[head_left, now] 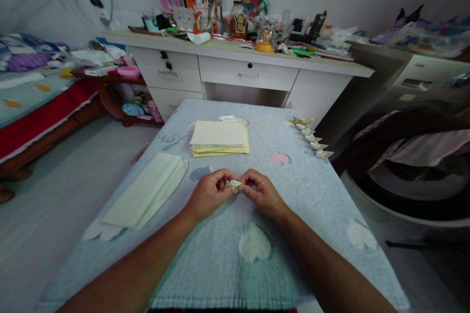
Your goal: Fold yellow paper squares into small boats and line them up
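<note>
Left hand (pixel 210 191) and right hand (pixel 263 194) are pinching paper (pixel 234 183); a stack (pixel 219 134) is lying far, sheets (pixel 149 190) left; folded pieces (pixel 316 145) are lining far right.

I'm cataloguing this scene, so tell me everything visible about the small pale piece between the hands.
The small piece is whitish-green, looks like creased, folded paper, and is partly hidden. The left hand pinches its left side, the right hand its right, over the blue cloth. Its full shape can't be made out.
</note>
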Demonstrator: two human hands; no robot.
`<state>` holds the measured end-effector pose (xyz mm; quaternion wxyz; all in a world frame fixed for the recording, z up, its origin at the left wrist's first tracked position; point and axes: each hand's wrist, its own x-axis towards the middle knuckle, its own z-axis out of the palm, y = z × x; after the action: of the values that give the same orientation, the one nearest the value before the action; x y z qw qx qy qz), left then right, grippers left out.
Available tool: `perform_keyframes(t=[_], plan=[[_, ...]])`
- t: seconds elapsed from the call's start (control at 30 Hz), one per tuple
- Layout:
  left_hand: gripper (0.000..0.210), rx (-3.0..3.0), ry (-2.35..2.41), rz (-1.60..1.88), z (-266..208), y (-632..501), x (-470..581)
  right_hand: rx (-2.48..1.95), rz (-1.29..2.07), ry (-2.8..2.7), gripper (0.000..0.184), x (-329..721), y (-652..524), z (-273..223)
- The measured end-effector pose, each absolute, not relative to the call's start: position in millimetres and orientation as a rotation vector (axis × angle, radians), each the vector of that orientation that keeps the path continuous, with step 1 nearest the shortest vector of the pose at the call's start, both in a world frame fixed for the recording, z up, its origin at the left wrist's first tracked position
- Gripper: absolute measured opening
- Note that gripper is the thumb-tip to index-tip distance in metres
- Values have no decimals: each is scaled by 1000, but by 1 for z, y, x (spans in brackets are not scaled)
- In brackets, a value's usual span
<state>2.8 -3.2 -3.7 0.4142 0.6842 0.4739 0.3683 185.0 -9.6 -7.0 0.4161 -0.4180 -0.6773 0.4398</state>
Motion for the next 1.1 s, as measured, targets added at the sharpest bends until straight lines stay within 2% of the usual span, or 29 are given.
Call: perform_keyframes(t=[0.13, 0.47, 0.63, 0.9, 1.1], plan=[[17, 1570, 1080, 943, -4, -2, 4, -1052, 1164, -1655, 21, 184, -9, -11], [19, 1628, 1075, 826, -11, -3, 4, -1034, 983, -1777, 21, 187, -12, -4], [22, 1491, 996, 851, -10, 0, 4, -1030, 1135, -1694, 20, 184, -12, -7], [19, 1229, 882, 974, -9, 2, 4, -951, 1433, -1479, 31, 180, -10, -17], [24, 1207, 850, 984, -11, 0, 7, -935, 1350, -1442, 31, 176, -11, -14]])
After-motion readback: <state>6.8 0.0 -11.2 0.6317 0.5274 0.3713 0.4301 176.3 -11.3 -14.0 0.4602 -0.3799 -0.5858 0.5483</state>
